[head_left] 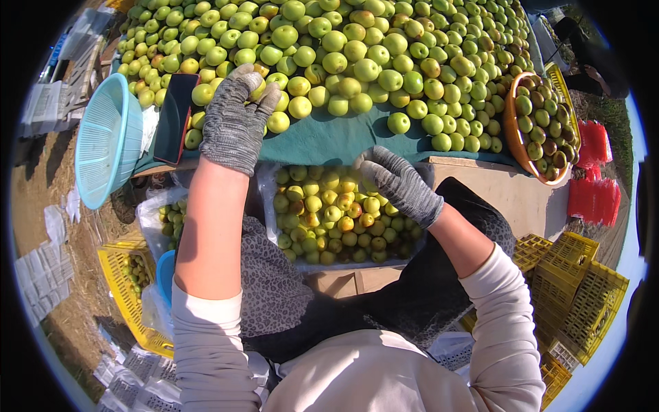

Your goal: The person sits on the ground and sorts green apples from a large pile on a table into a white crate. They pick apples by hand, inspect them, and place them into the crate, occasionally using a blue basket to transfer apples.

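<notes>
Both my hands wear grey knit gloves. My left hand [235, 118] is at the near edge of a heap of green-yellow fruit [334, 62], its fingers bent around a fruit [257, 86]. My right hand [397, 184], loosely bent with nothing visible in it, is above the right part of a lined box of similar fruit [322, 220]. The heap rests on a dark green cloth [316, 137]. A phone [175, 117] lies left of my left hand.
A blue plastic basket [103, 141] sits at the left, an orange basket of fruit [516, 130] at the right. Yellow crates [570, 295] are stacked lower right, another [113, 288] lower left. Red bundles [592, 202] lie at the far right. Someone in dark clothing [590, 69] is upper right.
</notes>
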`<state>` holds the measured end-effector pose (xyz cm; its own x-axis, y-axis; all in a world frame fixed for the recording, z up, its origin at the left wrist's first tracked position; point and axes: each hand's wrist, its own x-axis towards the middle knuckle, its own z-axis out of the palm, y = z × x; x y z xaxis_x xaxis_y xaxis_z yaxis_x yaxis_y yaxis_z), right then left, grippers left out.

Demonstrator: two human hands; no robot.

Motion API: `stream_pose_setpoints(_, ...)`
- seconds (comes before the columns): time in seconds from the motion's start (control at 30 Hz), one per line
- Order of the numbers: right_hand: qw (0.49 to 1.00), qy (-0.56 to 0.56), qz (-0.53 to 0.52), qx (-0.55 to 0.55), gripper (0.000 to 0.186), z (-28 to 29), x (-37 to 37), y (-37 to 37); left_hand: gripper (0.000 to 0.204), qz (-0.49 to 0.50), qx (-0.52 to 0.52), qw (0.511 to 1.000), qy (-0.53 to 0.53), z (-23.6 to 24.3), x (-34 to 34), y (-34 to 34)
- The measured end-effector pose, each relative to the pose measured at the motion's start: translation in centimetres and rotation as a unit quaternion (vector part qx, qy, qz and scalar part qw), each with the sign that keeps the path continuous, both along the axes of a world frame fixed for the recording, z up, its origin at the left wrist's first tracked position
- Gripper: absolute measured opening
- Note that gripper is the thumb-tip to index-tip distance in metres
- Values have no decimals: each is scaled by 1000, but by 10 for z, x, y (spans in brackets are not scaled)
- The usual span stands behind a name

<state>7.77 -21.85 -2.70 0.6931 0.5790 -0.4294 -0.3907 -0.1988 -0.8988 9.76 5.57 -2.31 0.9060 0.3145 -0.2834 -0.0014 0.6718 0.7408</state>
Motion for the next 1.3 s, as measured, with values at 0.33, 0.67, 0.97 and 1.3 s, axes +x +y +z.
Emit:
stream_pose_setpoints(0.33, 834, -236, 410, -286, 46, -95, -118, 31, 45, 59, 239, 968, 44, 4, 28, -2)
stream_pose_setpoints(0.67, 800, -381, 334, -321, 41, -125, -143, 45, 42, 84, 37, 993, 76, 22, 29, -6)
stream_pose_setpoints(0.97, 807, -286, 381, -349, 30, -96, -114, 45, 40, 65, 4, 995, 80, 32, 31, -12)
stream_pose_setpoints(1.3, 917, -199, 160, -306, 14, -71, -103, 62, 38, 40, -37, 995, 87, 38, 40, -16)
